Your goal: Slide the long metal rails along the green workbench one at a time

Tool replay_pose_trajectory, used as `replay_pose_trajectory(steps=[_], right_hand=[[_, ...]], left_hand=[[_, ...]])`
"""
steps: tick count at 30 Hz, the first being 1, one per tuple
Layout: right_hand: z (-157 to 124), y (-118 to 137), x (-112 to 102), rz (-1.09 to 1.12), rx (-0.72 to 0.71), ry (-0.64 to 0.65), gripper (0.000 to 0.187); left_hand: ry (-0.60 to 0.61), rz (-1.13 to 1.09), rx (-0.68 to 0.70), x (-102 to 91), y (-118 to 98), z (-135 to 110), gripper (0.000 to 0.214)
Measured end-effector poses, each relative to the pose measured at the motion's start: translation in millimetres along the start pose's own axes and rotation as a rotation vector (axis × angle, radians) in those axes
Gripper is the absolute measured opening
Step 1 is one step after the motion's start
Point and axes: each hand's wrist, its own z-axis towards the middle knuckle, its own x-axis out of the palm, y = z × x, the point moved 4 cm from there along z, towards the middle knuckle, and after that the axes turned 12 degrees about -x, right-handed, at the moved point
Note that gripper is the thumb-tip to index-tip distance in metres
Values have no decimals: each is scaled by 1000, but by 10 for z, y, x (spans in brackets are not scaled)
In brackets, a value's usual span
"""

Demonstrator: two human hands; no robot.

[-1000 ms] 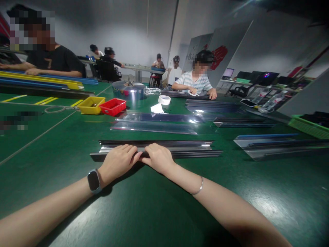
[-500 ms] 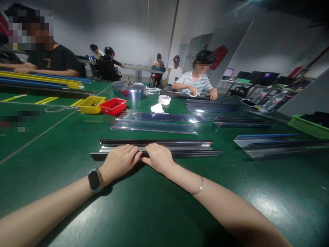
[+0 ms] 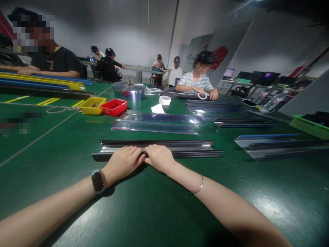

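My left hand [image 3: 122, 162] and my right hand [image 3: 159, 157] rest side by side on a long dark metal strip [image 3: 195, 153] that lies across the green table [image 3: 154, 206] in front of me. Both hands have their fingers curled over the strip's near edge, fingertips almost touching each other. A second shiny strip [image 3: 180, 146] lies just behind the first, parallel to it. A smartwatch is on my left wrist and a thin bracelet on my right.
More long strips [image 3: 154, 127] lie further back and at the right [image 3: 277, 145]. A yellow tray [image 3: 92, 105] and red tray [image 3: 113, 106] stand at the left, a tape roll [image 3: 164, 100] behind. A person in a striped shirt [image 3: 196, 82] and others sit around.
My hands hold nearly the same place on the strip; the view has shifted slightly. The person in the striped shirt has moved their hands.
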Motion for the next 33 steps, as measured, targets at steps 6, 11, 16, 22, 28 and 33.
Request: replay_pose_trajectory(steps=[6,11,16,22,28,33], right_hand=[[-18,22,-9,6,11,-13,19],[-15,28,-27,-10,-6,-26,23],[-24,-3,-56,-30,16,-38,33],[-21,-11,-18,-20,62,-4,40],[7,4,-6,-12,68,51,35],[14,-8,-12,-47,43,43,35]], left_hand=[[30,54,1,50,14,23,25],[38,54,-7,38,65,32,28],[45,110,-40,34,142,13,32],[57,147,-63,52,175,-15,32],[22,96,-34,24,117,-23,27],[30,72,-17,17,69,-9,23]])
